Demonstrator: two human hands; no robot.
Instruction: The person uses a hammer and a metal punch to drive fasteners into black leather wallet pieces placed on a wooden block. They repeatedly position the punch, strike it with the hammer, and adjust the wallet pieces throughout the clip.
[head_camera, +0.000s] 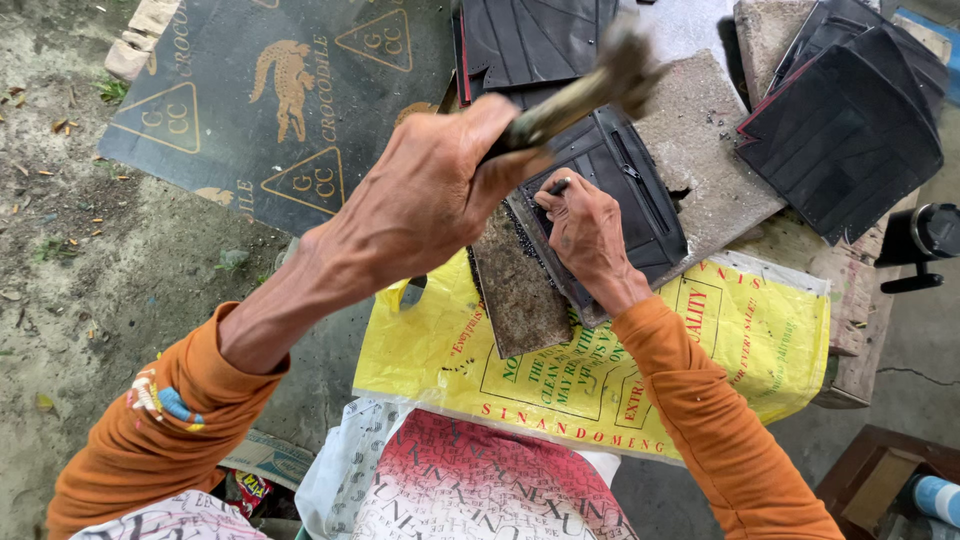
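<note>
Overhead, left fingers (455, 165) clenched round blurred hammer (590, 85); right fingers (560, 205) pinching punch (558, 187) on black zippered wallet (625, 185).

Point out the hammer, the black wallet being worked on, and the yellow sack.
hammer (610, 75), head view, on its blurred head.
black wallet (640, 185), head view, beside its zip.
yellow sack (760, 335), head view, on its right part.
</note>
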